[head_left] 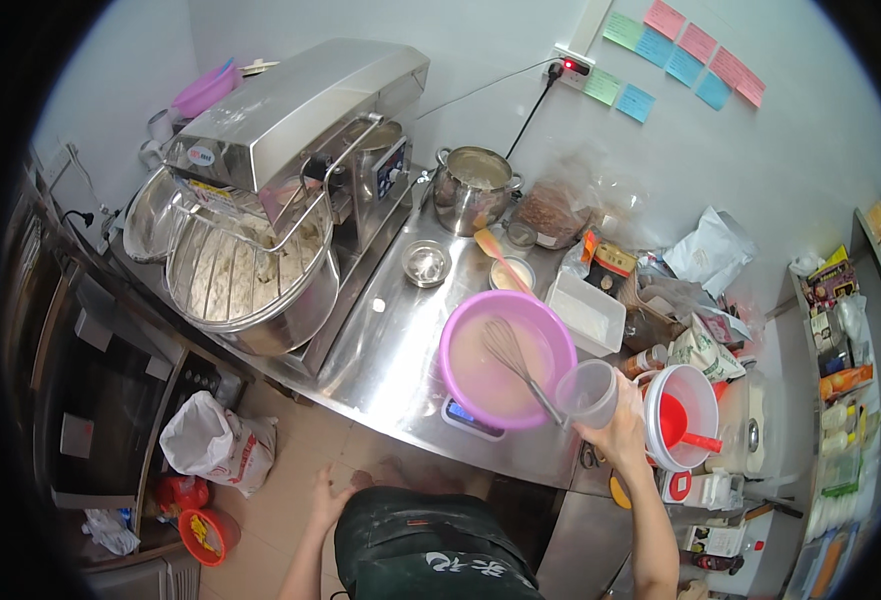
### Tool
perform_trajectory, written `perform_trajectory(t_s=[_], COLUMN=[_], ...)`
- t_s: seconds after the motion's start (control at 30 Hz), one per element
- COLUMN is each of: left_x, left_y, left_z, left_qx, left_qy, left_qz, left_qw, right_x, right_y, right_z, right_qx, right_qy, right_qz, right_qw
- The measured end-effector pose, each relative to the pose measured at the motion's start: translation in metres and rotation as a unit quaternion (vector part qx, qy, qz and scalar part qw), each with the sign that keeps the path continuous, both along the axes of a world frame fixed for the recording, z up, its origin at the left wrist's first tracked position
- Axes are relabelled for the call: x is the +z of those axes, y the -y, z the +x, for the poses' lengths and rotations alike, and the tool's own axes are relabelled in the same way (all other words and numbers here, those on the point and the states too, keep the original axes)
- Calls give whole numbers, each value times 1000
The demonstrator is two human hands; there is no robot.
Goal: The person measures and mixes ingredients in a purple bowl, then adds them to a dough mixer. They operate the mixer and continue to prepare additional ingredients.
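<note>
My right hand [619, 431] grips a clear plastic cup [586, 391] at the right rim of a pink-purple basin [449, 375]. Cloudy, pale liquid [478, 375] fills part of the basin. A wire whisk [519, 364] lies in it, its handle leaning over the near right rim next to the cup. Under the basin's front edge, a digital kitchen scale [473, 421] shows a lit display. Low beside my apron [425, 540], my left hand [328, 499] hangs over the floor, fingers apart and holding nothing.
Left stands a dough mixer [290, 112] with dough [245, 262] under its wire guard. A steel pot [474, 187], a small steel bowl [427, 262] and a white plastic tub [586, 311] are behind the basin. A white bucket [654, 420] holding a red scoop [677, 424] is right.
</note>
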State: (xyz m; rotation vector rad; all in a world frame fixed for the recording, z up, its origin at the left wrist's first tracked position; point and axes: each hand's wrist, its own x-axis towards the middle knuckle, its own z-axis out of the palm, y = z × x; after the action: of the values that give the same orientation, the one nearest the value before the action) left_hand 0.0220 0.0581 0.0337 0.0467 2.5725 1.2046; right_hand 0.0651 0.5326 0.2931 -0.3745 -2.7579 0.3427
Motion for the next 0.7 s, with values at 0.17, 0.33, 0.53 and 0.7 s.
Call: perform_trajectory(t_s=[0.17,0.33,0.53,0.7], left_x=[-30,-57,-66,-78], left_y=[62,77,68,71], left_z=[32,57,75,82], left_qx=[138,192,202,189], left_qy=[120,173,217,214], left_qz=[-66,-48,-12,-26], left_qw=[981,965,955,958], right_x=[8,-6,-12,-12], right_y=[-5,-10,-5,-4], right_z=[-23,-38,-47,-50], right_qx=[26,42,59,77], right_qy=[31,27,44,49], right_qz=[13,58,90,109], right_qw=[999,997,993,990])
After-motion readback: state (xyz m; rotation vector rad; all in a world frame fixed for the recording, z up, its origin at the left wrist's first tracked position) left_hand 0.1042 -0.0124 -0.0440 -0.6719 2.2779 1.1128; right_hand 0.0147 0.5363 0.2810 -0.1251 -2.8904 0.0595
